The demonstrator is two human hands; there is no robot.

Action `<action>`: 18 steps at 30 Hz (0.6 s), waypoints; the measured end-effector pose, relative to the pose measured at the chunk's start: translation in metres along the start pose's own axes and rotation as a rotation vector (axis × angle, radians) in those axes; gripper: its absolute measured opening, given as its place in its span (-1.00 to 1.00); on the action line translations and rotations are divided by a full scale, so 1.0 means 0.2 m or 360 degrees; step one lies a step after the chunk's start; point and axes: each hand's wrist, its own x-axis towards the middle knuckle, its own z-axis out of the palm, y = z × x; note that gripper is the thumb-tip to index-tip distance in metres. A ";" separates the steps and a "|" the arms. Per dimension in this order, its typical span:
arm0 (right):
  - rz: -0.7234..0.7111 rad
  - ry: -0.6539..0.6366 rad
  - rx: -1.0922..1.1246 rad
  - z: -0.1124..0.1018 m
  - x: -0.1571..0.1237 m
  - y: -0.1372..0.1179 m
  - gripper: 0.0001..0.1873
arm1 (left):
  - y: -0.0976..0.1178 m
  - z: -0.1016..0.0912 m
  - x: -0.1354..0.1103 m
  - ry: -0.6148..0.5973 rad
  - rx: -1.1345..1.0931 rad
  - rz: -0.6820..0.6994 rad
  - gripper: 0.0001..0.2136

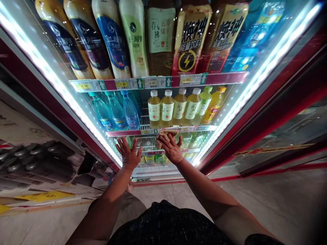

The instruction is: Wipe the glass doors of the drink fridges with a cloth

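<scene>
Cooler [224,149] with a red frame directly ahead, lit by bright strips [30,51] along both sides. Upper shelf [176,81], with price labels along the front edge: row of large bottles [192,41], upright. Middle shelf [199,129]: upright blue bottles [117,112] at left, then a gap, then upright white-capped bottles [167,107] at right, with an orange-capped bottle [216,105] at the far end of the row. Left hand [130,156]: below the blue bottles in view, back toward the camera, fingers spread and extended, grasping nothing; contact with the cooler front not determinable. Right hand [173,149]: below the white-capped bottles in view, several fingers laid over a bunched cloth, one finger extended clear at the right side. Brown cloth [158,142]: under the right hand's fingers, overlapping the middle shelf's front edge in view; tightness of grasp not determinable.
</scene>
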 end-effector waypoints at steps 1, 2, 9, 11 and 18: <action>0.0002 -0.0025 0.0006 0.00 -0.01 0.01 -0.44 | 0.00 0.01 0.00 -0.0005 0.0001 -0.0016 -0.35; 0.0013 -0.0034 0.0013 -0.01 -0.01 0.02 -0.43 | 0.01 0.01 0.00 -0.0011 0.0006 -0.0036 -0.35; 0.0104 0.0009 0.0037 -0.05 0.00 0.11 -0.38 | 0.07 0.06 -0.01 0.0041 -0.0017 -0.0146 -0.28; 0.0032 0.0018 0.0033 -0.05 -0.06 0.12 -0.40 | 0.09 0.07 -0.02 0.0046 -0.0043 -0.0212 -0.26; 0.0061 0.0080 -0.0075 -0.10 -0.07 0.21 -0.39 | 0.10 0.09 -0.01 0.0089 -0.0044 -0.0254 -0.26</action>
